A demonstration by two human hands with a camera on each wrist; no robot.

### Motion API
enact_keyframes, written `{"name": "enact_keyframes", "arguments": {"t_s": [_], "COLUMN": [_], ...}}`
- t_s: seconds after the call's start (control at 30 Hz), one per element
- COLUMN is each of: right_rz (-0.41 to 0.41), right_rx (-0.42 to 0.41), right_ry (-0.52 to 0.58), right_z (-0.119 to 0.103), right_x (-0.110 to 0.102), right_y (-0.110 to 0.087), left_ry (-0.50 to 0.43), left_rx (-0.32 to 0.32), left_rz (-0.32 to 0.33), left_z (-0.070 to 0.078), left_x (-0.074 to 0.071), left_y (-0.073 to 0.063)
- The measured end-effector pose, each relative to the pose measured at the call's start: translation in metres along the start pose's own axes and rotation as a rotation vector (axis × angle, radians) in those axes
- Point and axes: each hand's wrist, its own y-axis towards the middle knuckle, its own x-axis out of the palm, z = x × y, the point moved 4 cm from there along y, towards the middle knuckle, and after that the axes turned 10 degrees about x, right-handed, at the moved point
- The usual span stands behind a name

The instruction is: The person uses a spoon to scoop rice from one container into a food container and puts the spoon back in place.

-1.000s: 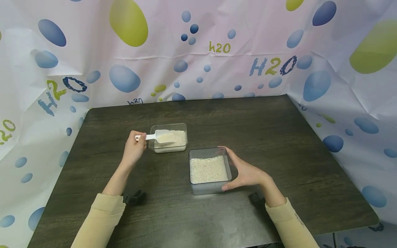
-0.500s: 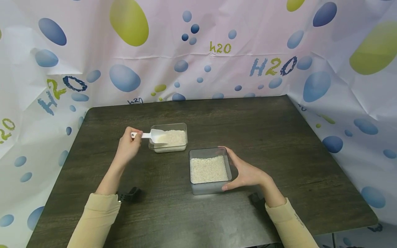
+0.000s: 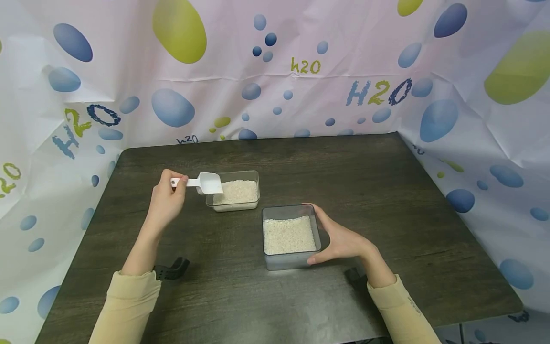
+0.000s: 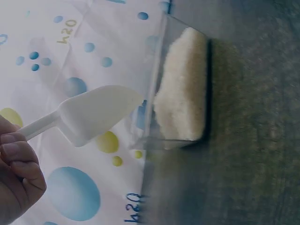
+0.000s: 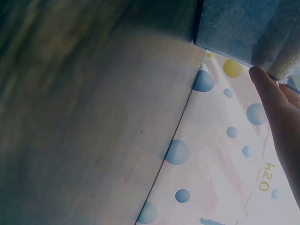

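My left hand (image 3: pixel 167 200) grips the handle of a white scoop (image 3: pixel 209 183). In the head view its blade is over the left rim of a clear rectangular container (image 3: pixel 233 208) with white rice (image 3: pixel 240 192) inside. The left wrist view shows the scoop (image 4: pixel 96 112) apart from that container's wall, its handle held in curled fingers. My right hand (image 3: pixel 341 241) holds a grey, see-through square container (image 3: pixel 288 261) by its right side, thumb at the front and fingers toward the back. Rice (image 3: pixel 290 235) lies in it too. The right wrist view shows the thumb against the grey container (image 5: pixel 234 35).
Both containers stand on a dark wood-grain table (image 3: pixel 365 181), the clear one farther back and to the left. A white sheet (image 3: pixel 275 110) printed with blue and green spots hangs behind the table and along its sides.
My left hand has drawn the scoop left and up, from over the rice to the clear container's left rim. The right hand and grey container have stayed put.
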Motion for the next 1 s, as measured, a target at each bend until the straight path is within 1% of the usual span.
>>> {"name": "enact_keyframes", "arguments": {"t_s": [0.07,0.13,0.2,0.23,0.4,0.47,0.57,0.67,0.73,0.83,0.9,1.0], "right_rz": [0.002,0.004,0.006,0.007,0.009,0.009,0.008,0.009,0.010,0.010,0.008,0.010], "right_rx": [0.001,0.001,0.000,-0.001,0.001,0.006,0.013,0.020,0.014,0.006,-0.002,0.008], "right_ry": [0.000,-0.001,-0.003,-0.003,-0.009,-0.007,-0.002,0.002,0.002,0.003,0.002,-0.004], "right_z": [0.000,0.000,0.000,0.000,0.000,0.000,0.001,0.001,0.001,0.001,0.001,0.001], "right_x": [0.000,0.000,0.000,0.000,0.000,0.000,0.000,0.000,0.000,0.000,0.000,0.000], "right_y": [0.000,0.000,0.000,0.000,0.000,0.000,0.000,0.001,0.001,0.001,0.001,0.001], "left_ry": [-0.019,-0.058,-0.140,-0.203,-0.592,-0.700,-0.813,-0.895,-0.926,-0.933,-0.931,-0.914], "left_rx": [0.006,0.019,0.040,0.051,0.090,0.103,0.132,0.176,0.211,0.249,0.263,0.270], "left_rz": [0.027,0.054,0.079,0.087,0.104,0.109,0.107,0.081,0.048,-0.013,-0.059,-0.130], "left_z": [0.004,0.010,0.016,0.020,0.040,0.049,0.063,0.076,0.085,0.095,0.101,0.108], "left_x": [-0.004,-0.006,-0.008,-0.008,-0.006,-0.006,-0.006,-0.005,-0.003,0.002,0.008,0.017], "left_y": [-0.001,-0.001,-0.001,-0.001,-0.004,-0.005,-0.008,-0.010,-0.012,-0.017,-0.020,-0.023]}}
